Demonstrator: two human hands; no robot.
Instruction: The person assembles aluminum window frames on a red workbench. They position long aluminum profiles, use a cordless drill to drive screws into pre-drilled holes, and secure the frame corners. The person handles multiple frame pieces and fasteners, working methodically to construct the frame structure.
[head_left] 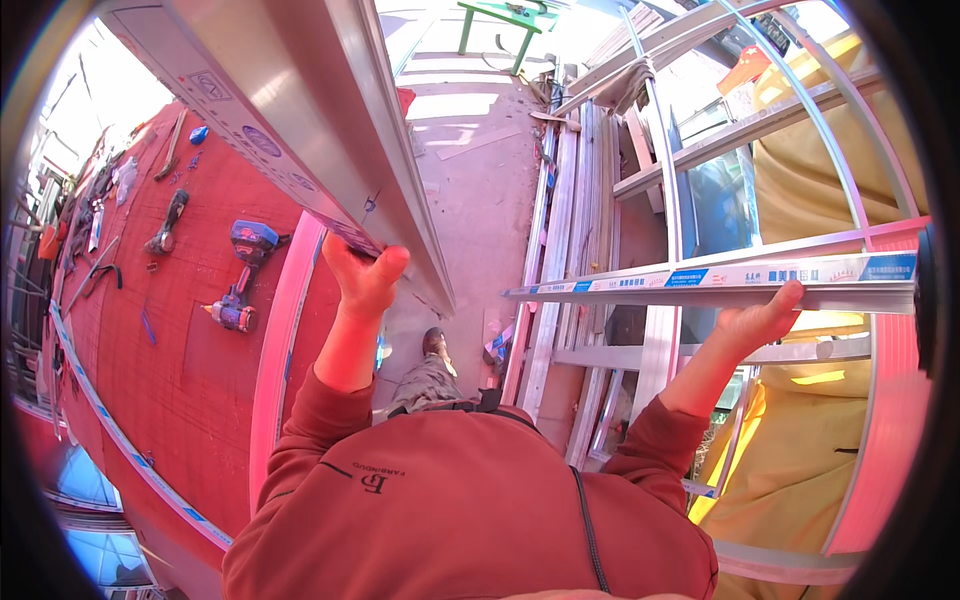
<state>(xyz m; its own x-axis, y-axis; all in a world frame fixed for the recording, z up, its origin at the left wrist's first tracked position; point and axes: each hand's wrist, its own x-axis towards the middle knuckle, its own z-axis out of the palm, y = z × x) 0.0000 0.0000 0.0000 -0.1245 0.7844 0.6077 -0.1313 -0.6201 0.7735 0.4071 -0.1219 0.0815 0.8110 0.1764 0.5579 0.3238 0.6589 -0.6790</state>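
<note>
My left hand [364,280] grips the near end of a wide silver aluminium profile [300,90], which slants up and away toward the upper left. A printed protective film covers its left side. On the right, my right hand [758,322] is closed around the underside of a slimmer aluminium profile [640,297]. This one lies roughly level across the right side of the view, with blue-and-white film along its face. Its left end reaches over a stack of long profiles [566,200]. Some fingers of both hands are hidden behind the metal.
Left, a red-covered worktable [200,380] bears a cordless drill [240,275], a dark-handled tool [168,222] and other hand tools. On the right stand metal rack bars [662,170] before yellow sheeting [800,440]. A green stand [505,14] is at the far end.
</note>
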